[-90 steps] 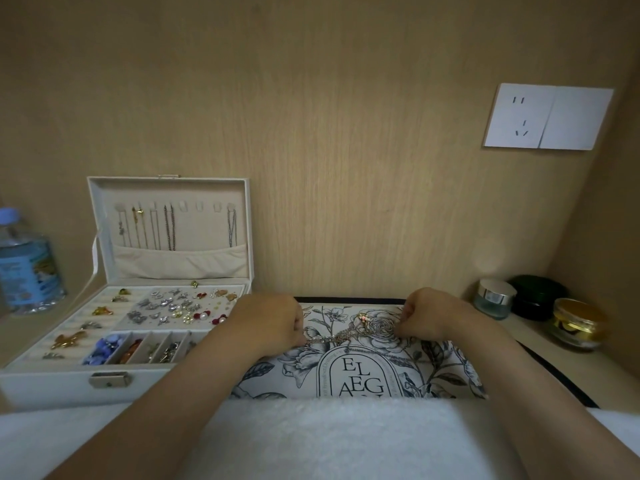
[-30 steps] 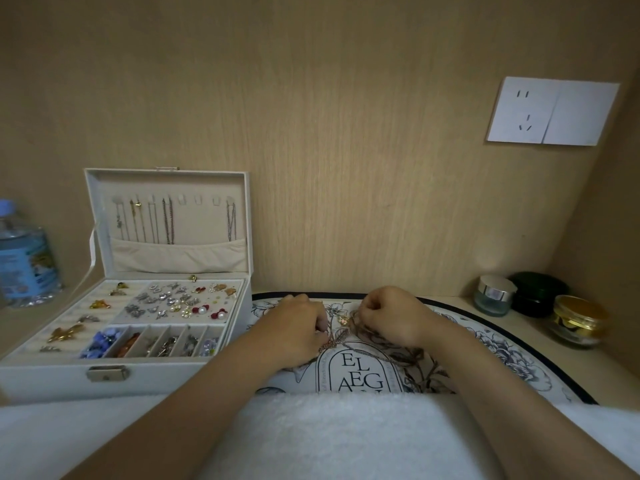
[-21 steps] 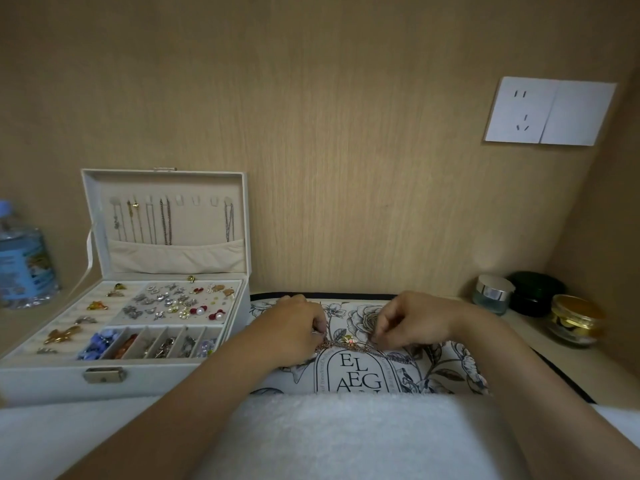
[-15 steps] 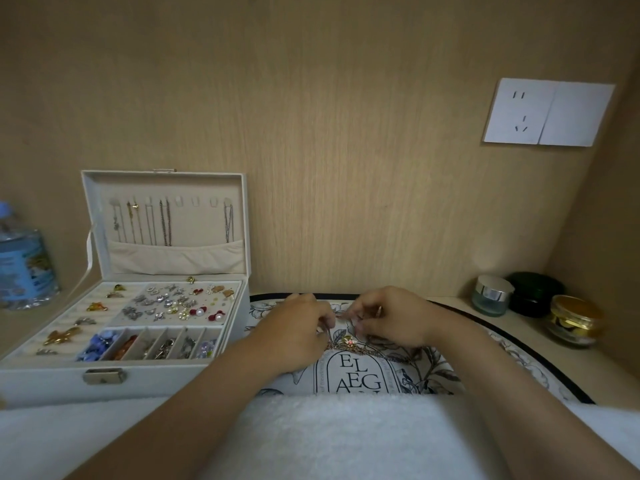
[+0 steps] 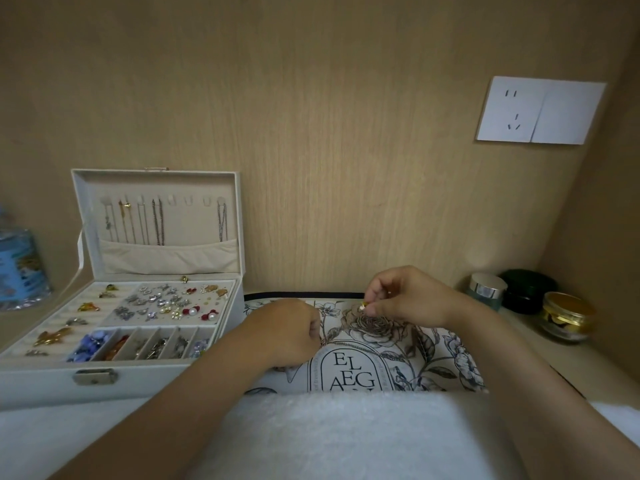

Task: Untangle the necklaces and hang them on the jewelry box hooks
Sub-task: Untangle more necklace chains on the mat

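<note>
Worktop [image 5: 540, 355] inventory, wood-panelled alcove.

1. Necklace [image 5: 343, 324]: a fine chain, faint against the print, stretched over the floral mat [image 5: 433, 351] between the two hands. Its far-right end carries a small gold piece.
2. Right hand [image 5: 408, 296]: raised just over the mat's far edge. The fingers [image 5: 372, 308] are curled, and thumb and forefinger pinch the gold piece.
3. Left hand [image 5: 287, 332]: rests on the mat, nearer and to the left. The fingers are clenched around the chain's other end, though the grasp itself is mostly hidden by the knuckles.
4. Jewelry box [image 5: 121, 382]: white, open, to the left of the mat. Its lid [image 5: 156, 181] stands upright against the wall.
5. Hooks [image 5: 188, 200]: one row inside the lid. Several hung chains [image 5: 157, 221] drop from them into a fabric pocket, and a few hooks are bare.
6. Box tray: brooches, earrings and beads in compartments.
7. White towel [image 5: 346, 434]: along the near edge, under both forearms.
8. Water bottle [image 5: 19, 268]: far left.
9. Three jars, far right: silver-lidded [image 5: 486, 291], dark green [image 5: 528, 289], gold-lidded [image 5: 566, 317].
10. Wall socket [image 5: 540, 110]: upper right.
</note>
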Available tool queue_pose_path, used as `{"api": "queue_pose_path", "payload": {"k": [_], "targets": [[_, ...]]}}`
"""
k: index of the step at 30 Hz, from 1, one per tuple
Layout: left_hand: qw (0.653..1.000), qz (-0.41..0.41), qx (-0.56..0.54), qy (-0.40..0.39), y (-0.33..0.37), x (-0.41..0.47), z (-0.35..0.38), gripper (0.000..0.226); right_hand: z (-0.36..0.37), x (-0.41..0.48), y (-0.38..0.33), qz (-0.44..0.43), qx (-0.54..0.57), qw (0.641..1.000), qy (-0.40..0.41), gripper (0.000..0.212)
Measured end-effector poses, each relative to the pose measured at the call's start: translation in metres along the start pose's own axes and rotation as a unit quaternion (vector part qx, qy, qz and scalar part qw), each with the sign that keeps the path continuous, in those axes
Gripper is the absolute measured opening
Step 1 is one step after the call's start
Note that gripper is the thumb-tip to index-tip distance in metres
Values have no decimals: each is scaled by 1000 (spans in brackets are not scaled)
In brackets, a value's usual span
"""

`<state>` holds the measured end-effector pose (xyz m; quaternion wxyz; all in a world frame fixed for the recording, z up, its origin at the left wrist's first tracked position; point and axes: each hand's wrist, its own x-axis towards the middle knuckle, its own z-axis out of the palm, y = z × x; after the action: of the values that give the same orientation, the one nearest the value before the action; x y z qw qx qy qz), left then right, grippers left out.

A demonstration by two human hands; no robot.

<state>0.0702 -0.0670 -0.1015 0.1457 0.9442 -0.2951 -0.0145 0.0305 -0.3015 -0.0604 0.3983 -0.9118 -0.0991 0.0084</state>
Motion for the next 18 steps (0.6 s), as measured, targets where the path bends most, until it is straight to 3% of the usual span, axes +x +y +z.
{"api": "queue_pose_path", "payload": {"k": [3,6,11,14,18], "targets": [[1000,-7,4,-17,1,-1,-3,15,-4,-4,5,69,-115,986,-99,11],[1000,-4,8,-20,2,-2,-4,13,-1,-4,6,102,-140,975,-139,15],[997,41,-4,61,8,-5,0,12,9,4,4,54,-147,987,-29,24],[993,100,-45,54,9,-4,6,11,25,9,9,10,-149,989,-23,22],[992,94,-61,51,6,-1,11,11,31,12,16,-11,-157,987,-13,3]]}}
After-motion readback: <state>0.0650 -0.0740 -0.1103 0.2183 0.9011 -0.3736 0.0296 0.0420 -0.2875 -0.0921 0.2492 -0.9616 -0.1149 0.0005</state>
